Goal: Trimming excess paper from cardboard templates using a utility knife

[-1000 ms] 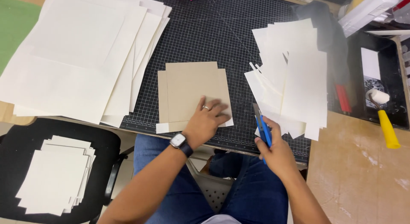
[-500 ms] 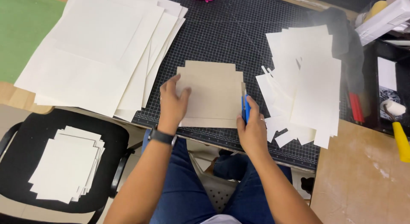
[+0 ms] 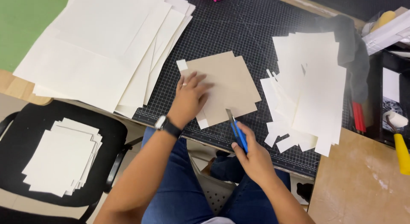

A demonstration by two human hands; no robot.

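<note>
Cardboard (image 3: 226, 87), tan and square, now sits turned at an angle on the black cutting mat (image 3: 239, 31), where half a second ago it lay square to the mat's edge. The left hand (image 3: 188, 98) has slid from the sheet's left edge onto its lower left part and lies flat on it, fingers spread, grasping nothing. The right hand (image 3: 254, 155) is clenched around a blue utility knife (image 3: 237, 130), whose blade tip touches the cardboard's lower corner just ahead of the knuckles. Behind that hand the mat's near edge runs close. Bare mat stays open beyond the cardboard. Just right of the knife lies a pile of white paper pieces (image 3: 311, 91); left of the flat hand, large cream sheets (image 3: 98, 48) overlap the mat.
</note>
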